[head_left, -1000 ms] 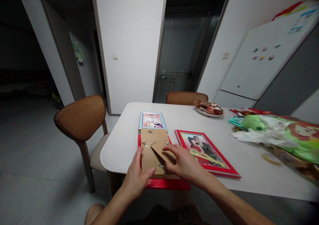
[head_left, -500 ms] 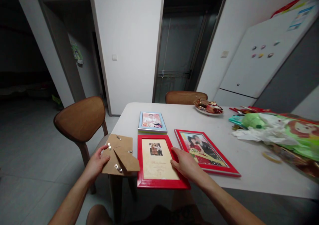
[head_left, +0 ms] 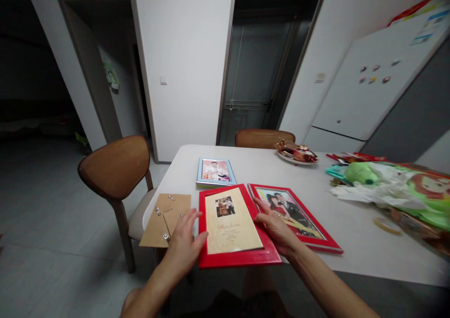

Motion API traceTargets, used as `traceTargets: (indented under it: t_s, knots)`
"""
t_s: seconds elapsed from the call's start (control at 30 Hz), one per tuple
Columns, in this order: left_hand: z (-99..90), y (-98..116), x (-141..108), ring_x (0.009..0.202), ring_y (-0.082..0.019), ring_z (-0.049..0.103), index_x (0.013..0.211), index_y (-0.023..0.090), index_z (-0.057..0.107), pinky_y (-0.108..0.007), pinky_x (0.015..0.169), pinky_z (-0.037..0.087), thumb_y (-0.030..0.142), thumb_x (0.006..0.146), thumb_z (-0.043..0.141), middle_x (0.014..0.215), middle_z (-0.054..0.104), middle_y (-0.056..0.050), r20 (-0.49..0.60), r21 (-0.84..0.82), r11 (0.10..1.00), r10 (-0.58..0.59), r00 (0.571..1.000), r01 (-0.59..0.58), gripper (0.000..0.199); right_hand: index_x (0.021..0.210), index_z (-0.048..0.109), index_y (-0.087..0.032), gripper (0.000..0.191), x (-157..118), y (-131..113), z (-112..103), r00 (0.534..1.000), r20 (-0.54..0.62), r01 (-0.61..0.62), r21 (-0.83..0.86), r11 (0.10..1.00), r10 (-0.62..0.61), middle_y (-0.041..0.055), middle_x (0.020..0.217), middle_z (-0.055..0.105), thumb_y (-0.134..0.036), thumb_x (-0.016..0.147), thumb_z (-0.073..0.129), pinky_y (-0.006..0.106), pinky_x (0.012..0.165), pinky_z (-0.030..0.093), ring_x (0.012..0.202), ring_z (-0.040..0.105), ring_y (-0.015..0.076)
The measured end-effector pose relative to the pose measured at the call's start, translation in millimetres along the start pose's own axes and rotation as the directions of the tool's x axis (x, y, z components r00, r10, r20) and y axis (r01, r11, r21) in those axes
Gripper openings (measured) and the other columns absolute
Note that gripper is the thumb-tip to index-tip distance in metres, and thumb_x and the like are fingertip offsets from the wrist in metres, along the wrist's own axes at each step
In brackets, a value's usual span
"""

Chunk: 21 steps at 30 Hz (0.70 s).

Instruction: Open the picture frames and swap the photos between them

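Observation:
A red picture frame (head_left: 242, 259) with a cream insert sheet (head_left: 230, 233) lies at the table's near edge, slightly tilted, its right side raised. My right hand (head_left: 277, 229) grips that right side, thumb on top. At the left edge is my left hand (head_left: 186, 236), fingers apart, the tips and thumb touching the frame's border. Left of it lies a brown backing board (head_left: 151, 231) with metal clips, partly hidden by my left hand. A second red frame (head_left: 326, 245) holding a photo of two people lies to the right, and a light blue frame (head_left: 214, 183) behind.
The white table (head_left: 253, 168) also bears a plate of wrapped items (head_left: 297, 154), a roll of tape (head_left: 386, 226) and a heap of green and white packaging (head_left: 379, 182) at right. Wooden chairs stand at the left (head_left: 116, 165) and far side (head_left: 263, 139).
My left hand has let go of the backing board, which now lies flat, and moved right to the red frame. The frame has turned slightly and its right side has risen in my right hand.

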<state>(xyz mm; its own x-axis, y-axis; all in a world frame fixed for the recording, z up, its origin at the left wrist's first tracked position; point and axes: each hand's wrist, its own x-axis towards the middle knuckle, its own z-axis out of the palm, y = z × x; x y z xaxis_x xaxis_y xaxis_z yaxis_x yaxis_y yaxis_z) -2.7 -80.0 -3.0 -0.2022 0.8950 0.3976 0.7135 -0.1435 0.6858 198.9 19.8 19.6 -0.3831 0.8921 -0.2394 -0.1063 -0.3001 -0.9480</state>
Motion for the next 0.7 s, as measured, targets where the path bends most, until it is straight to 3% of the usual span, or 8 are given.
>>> traceTargets:
  t_s: [0.13,0.3,0.4,0.47,0.57,0.63,0.7]
  knots:
    - [29.1,41,-4,0.116,-0.025,0.034,0.117,0.017,0.039,-0.044,0.095,0.031,0.024,0.062,0.061,0.128,0.037,-0.012,0.127,-0.051,0.983,0.179,0.976,-0.174,0.059,0.131,0.01,-0.027,0.084,-8,-8,7,0.996,0.052,0.068,0.072,0.995,-0.071,0.0002,0.08,0.063,-0.015,0.061,0.056,0.028,0.059,0.048,0.057,0.059,0.0138]
    - [34.4,57,3,0.105,-0.02,0.044,0.119,0.017,0.034,-0.038,0.091,0.037,0.004,0.063,0.046,0.111,0.049,-0.009,-0.021,-0.035,0.953,0.301,0.953,-0.302,0.059,0.13,0.016,-0.026,0.08,-4,-11,8,0.991,0.058,0.125,-0.103,0.987,-0.119,-0.0041,0.059,0.057,-0.026,0.064,0.061,0.025,0.053,0.045,0.052,0.055,0.0125]
    - [17.4,52,5,0.084,-0.016,0.054,0.12,0.019,0.031,-0.032,0.078,0.045,0.002,0.064,0.041,0.094,0.054,-0.006,-0.152,-0.02,0.979,0.198,0.968,-0.203,0.06,0.13,0.018,-0.022,0.074,3,-8,1,0.988,-0.006,0.143,-0.346,0.927,-0.155,-0.0047,0.055,0.053,-0.025,0.066,0.057,0.022,0.047,0.041,0.048,0.052,0.0113]
    - [2.6,42,5,0.075,-0.015,0.056,0.12,0.018,0.03,-0.031,0.072,0.046,0.007,0.067,0.042,0.089,0.054,-0.005,-0.247,-0.01,0.998,0.054,0.968,-0.058,0.056,0.128,0.025,-0.018,0.067,9,-4,-4,0.974,-0.041,0.156,-0.584,0.797,-0.221,-0.005,0.051,0.05,-0.025,0.067,0.052,0.021,0.045,0.036,0.045,0.048,0.011]
    - [-16.3,16,0,0.085,-0.019,0.055,0.117,0.016,0.034,-0.034,0.076,0.045,0.013,0.068,0.044,0.099,0.054,-0.008,-0.32,0.016,0.995,-0.093,0.943,0.103,0.049,0.123,0.036,-0.011,0.059,19,4,-13,0.946,-0.032,0.135,-0.863,0.486,-0.321,-0.0008,0.055,0.053,-0.025,0.067,0.048,0.023,0.048,0.035,0.048,0.049,0.013]
    - [-23.4,-4,-7,0.094,-0.022,0.053,0.11,0.016,0.042,-0.036,0.081,0.042,0.017,0.069,0.045,0.104,0.054,-0.008,-0.319,0.053,0.986,-0.133,0.939,0.158,0.041,0.121,0.039,-0.006,0.056,24,11,-16,0.937,-0.007,0.115,-0.937,0.329,-0.349,0.0065,0.069,0.06,-0.023,0.068,0.044,0.024,0.056,0.037,0.058,0.054,0.0158]
    - [-26.0,-21,-16,0.094,-0.023,0.054,0.105,0.016,0.046,-0.037,0.082,0.042,0.023,0.07,0.045,0.103,0.056,-0.008,-0.282,0.089,0.974,-0.177,0.943,0.21,0.035,0.12,0.04,-0.004,0.053,28,17,-18,0.93,0.028,0.119,-0.966,0.228,-0.366,0.0138,0.087,0.061,-0.022,0.07,0.042,0.026,0.065,0.038,0.072,0.057,0.0193]
